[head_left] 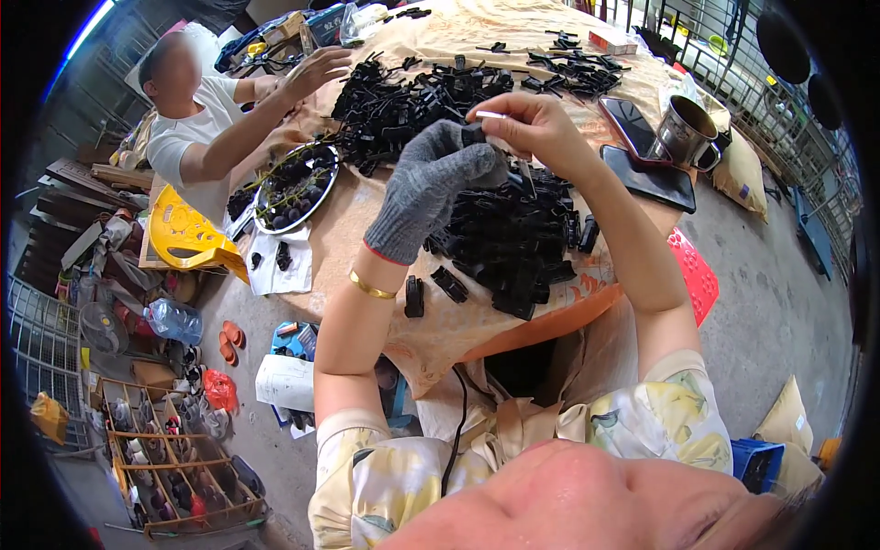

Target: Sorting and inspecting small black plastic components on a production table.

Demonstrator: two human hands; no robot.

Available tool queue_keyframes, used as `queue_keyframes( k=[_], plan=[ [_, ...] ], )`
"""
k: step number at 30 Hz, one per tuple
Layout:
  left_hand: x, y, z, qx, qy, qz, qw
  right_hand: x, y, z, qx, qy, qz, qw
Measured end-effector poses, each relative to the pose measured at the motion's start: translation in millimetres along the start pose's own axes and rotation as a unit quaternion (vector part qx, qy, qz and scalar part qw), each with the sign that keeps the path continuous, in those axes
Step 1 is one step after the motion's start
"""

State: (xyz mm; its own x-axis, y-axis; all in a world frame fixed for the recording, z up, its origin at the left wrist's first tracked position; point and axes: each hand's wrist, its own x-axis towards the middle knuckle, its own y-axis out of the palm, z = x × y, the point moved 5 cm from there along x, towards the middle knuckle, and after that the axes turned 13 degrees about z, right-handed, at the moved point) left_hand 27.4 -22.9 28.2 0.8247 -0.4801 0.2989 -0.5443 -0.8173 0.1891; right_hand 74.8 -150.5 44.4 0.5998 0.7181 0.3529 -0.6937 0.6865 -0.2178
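Note:
My left hand (431,179), in a grey knitted glove, is raised over the table with its fingers closed round a small black plastic part (473,134). Close beside it my bare right hand (541,133) pinches a short white strip (492,115) between thumb and fingers, right at the black part. Below both hands lies a dense pile of black plastic parts (513,238), with a few loose ones (449,284) at its left edge. Beyond my hands spreads a larger heap of black parts with thin arms (394,105). The gloved fingers hide much of the held part.
A person (197,119) sits across at the left, hands over the heap. Near them stands a plate of dark grapes (295,188). At the right lie a phone (631,126), a dark flat device (649,179) and a metal mug (686,128). A yellow chair (188,234) stands left.

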Motion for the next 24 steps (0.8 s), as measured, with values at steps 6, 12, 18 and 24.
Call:
queue_keyframes(
  k=[6,12,18,24],
  plan=[
    [-5,-9,-12,0.152,0.089,-0.129,0.976,0,5,1,-0.017,-0.057,-0.01,0.998],
    [-5,-2,-17,0.215,0.169,-0.14,0.952,0,12,4,-0.125,-0.047,-0.019,0.991],
    [-6,-5,-13,0.252,0.184,-0.137,0.94,-1,15,10,-0.091,-0.01,-0.029,0.995],
    [-10,7,-30,0.459,0.229,-0.155,0.844,-1,17,4,-0.029,0.039,-0.014,0.999]
  ],
)
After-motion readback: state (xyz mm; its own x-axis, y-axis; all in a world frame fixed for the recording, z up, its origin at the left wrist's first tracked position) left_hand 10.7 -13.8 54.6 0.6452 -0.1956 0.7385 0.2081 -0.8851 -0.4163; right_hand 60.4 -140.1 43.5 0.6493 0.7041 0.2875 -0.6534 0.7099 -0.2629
